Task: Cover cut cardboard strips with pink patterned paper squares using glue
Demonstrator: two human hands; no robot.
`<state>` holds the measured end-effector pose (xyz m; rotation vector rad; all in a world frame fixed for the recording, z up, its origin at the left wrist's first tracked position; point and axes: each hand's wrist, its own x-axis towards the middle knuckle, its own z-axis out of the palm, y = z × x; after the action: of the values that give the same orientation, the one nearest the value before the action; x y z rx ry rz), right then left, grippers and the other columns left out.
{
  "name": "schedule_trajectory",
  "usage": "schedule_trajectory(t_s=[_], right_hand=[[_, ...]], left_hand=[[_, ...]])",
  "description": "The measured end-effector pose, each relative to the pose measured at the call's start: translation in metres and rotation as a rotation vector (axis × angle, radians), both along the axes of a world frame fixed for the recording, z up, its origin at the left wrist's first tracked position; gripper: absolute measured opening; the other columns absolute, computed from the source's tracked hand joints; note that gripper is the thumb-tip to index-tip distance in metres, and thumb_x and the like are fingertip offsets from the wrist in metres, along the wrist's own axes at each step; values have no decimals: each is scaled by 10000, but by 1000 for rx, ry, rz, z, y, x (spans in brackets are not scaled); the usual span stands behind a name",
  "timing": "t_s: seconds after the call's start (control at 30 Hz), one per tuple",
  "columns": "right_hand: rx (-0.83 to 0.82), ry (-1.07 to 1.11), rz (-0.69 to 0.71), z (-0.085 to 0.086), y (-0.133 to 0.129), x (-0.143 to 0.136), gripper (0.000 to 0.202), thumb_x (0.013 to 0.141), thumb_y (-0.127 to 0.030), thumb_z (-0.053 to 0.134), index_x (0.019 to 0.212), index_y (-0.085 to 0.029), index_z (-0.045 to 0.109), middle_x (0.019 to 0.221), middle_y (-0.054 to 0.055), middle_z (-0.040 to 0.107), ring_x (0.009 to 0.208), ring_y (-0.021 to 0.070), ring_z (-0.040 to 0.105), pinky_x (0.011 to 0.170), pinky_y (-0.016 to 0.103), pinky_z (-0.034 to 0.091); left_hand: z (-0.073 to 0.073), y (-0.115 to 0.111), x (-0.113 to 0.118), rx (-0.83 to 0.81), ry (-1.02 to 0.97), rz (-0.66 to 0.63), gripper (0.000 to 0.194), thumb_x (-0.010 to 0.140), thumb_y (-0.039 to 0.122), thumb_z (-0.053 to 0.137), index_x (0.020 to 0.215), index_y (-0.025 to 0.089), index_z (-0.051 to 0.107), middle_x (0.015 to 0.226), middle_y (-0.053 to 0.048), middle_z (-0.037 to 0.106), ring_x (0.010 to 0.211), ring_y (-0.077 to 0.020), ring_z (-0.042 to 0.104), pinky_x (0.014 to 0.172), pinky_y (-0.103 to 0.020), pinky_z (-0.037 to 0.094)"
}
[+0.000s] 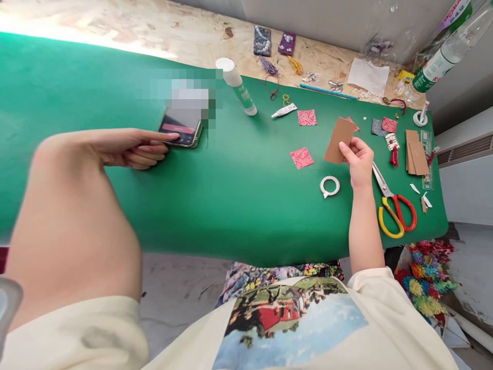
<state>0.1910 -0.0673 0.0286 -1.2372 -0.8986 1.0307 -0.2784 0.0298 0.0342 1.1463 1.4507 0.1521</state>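
Note:
At the left, my left hand (136, 147) has its index finger stretched onto the screen of a smartphone (181, 128), the other fingers curled loosely below. A pixelated patch covers the phone's upper part. My right hand (358, 156) pinches a rectangular piece of brown cardboard (338, 140) between thumb and fingers, raised over the green mat. Just behind that cardboard, a red patterned fabric square (352, 124) is partly hidden. Near the right forearm lie a roll of white tape (330, 186) and scissors (393, 203) with red and yellow handles.
Beyond the phone stands a white-and-green glue stick (239, 90). More red fabric squares (302, 158) and a small white tube (284, 110) lie mid-mat. Stacked cardboard pieces (418, 156) sit at the right edge. A plastic bottle (437, 67) and beaded pouches (262, 41) occupy the back.

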Motion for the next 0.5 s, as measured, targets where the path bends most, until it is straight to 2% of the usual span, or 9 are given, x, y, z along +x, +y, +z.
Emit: schedule_trajectory(t_s=[0.03, 0.07, 0.17, 0.23, 0.33, 0.43, 0.5], right_hand=[[-3, -7, 3, 0, 0, 0, 605, 513, -686, 908, 863, -226, 730, 913, 31, 801, 830, 199, 743, 766, 341, 656], [-7, -15, 6, -1, 0, 1, 613, 513, -694, 904, 867, -226, 727, 925, 33, 802, 846, 205, 746, 787, 352, 659], [-14, -29, 10, -1, 0, 1, 629, 513, -711, 896, 873, -225, 720, 947, 38, 803, 881, 216, 750, 830, 371, 659], [-18, -30, 8, -2, 1, 1, 630, 512, -714, 895, 868, -225, 719, 945, 38, 802, 882, 215, 748, 827, 367, 657], [-19, -25, 4, -2, 1, 1, 620, 506, -705, 900, 855, -226, 719, 928, 35, 800, 866, 208, 743, 806, 354, 654], [-21, -16, 6, -2, 1, 1, 590, 516, -675, 908, 853, -228, 723, 928, 36, 799, 858, 203, 739, 801, 344, 649], [-26, -20, 10, -2, 1, 1, 559, 541, -652, 906, 861, -231, 722, 947, 38, 800, 873, 204, 741, 824, 347, 647]], left_hand=[[2, -1, 1, -203, 51, 85, 529, 639, 552, 767, 505, 237, 364, 453, 84, 245, 364, -36, 186, 354, -155, 167], [5, -1, 3, -315, 89, 173, 496, 680, 507, 713, 516, 229, 336, 469, 86, 223, 376, -31, 175, 378, -144, 160], [12, -1, 3, -417, 105, 257, 411, 719, 395, 589, 519, 212, 280, 499, 76, 185, 403, -31, 166, 429, -138, 147], [13, 0, -1, -427, 85, 226, 353, 656, 380, 539, 499, 213, 271, 497, 59, 190, 417, -39, 165, 437, -150, 164], [8, 4, -12, -432, 59, 95, 328, 554, 397, 540, 474, 220, 275, 485, 40, 217, 435, -46, 180, 440, -165, 206], [4, 5, -17, -390, 35, -38, 379, 538, 439, 571, 481, 235, 257, 461, 39, 224, 431, -47, 183, 432, -175, 216], [7, -1, -9, -329, 16, -105, 425, 545, 488, 592, 486, 248, 245, 438, 36, 228, 411, -54, 194, 414, -190, 226]])
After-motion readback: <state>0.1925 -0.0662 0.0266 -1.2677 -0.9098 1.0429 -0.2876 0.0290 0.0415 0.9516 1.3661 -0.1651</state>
